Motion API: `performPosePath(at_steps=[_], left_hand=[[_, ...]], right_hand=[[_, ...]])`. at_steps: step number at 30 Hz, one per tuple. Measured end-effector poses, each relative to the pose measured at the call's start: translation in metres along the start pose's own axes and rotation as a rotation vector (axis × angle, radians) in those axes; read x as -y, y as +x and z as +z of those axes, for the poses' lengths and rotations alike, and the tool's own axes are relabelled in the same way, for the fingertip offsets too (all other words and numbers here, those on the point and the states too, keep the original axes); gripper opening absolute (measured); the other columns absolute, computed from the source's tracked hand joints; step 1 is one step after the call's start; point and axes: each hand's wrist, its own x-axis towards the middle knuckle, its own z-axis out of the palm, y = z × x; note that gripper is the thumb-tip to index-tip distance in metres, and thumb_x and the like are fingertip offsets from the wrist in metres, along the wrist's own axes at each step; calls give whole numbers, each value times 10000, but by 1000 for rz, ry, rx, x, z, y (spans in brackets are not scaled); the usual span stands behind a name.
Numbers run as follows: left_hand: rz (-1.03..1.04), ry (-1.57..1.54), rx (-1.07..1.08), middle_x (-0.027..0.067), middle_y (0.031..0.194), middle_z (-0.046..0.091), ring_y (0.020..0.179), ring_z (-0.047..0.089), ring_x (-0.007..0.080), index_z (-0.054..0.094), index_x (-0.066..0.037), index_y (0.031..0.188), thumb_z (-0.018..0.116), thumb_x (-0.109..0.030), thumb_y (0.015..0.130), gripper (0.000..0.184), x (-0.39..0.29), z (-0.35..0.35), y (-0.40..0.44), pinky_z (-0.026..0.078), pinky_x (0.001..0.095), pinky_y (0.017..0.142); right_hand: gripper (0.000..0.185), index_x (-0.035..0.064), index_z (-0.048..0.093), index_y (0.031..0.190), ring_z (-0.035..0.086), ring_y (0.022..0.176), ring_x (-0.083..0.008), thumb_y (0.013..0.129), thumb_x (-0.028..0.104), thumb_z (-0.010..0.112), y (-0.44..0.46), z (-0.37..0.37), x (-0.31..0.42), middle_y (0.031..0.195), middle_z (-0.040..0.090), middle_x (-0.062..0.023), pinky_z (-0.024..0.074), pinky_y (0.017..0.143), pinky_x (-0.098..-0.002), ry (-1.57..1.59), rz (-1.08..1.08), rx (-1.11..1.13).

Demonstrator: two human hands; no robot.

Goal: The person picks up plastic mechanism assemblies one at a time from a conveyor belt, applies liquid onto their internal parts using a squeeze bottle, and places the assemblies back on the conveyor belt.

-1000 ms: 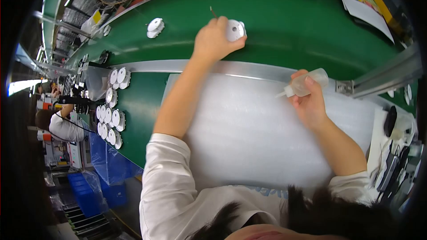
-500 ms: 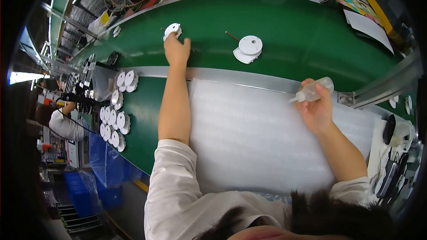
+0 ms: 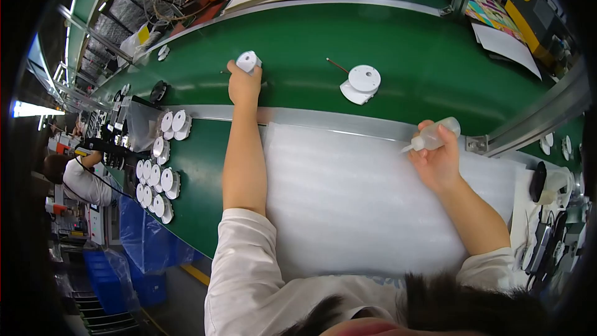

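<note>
Out over the green belt (image 3: 298, 43), my left hand (image 3: 244, 86) has its fingers closed around a round white part (image 3: 247, 61), with a thin wire end sticking out beside it. Another round white part (image 3: 363, 79) with a short dark red wire lies to the right on the belt. My right hand (image 3: 437, 160) holds a translucent squeeze bottle (image 3: 443, 134) on its side above the white foam sheet (image 3: 373, 205), the narrow nozzle pointing left.
Several white parts (image 3: 157, 174) stand in groups on the left of the green table. A metal rail (image 3: 348, 123) edges the belt. Tools (image 3: 547, 236) lie at the right. Co-workers (image 3: 87, 177) are at the left and top.
My left hand left the part at the centre, reached left and took hold of another, now drawn slightly nearer. My right hand keeps the bottle. The view has shifted a little.
</note>
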Motion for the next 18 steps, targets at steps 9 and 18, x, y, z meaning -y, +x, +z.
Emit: performPosePath(at_steps=[9, 18], left_hand=[[-87, 150, 228, 122, 1012, 578, 917, 563, 272, 545, -98, 1071, 573, -635, 579, 729, -15, -18, -7, 445, 340, 756], [21, 232, 315, 126, 913, 610, 857, 586, 261, 562, -79, 1035, 596, -587, 574, 686, -32, -23, -13, 452, 337, 735]], right_hand=[[286, 61, 520, 867, 430, 543, -102, 766, 329, 517, -1, -1, -1, 656, 474, -11, 334, 483, -230, 12, 2, 28], [316, 73, 511, 878, 431, 556, -101, 749, 360, 538, 0, 2, 0, 688, 470, -9, 337, 480, -217, -25, 1, -1]])
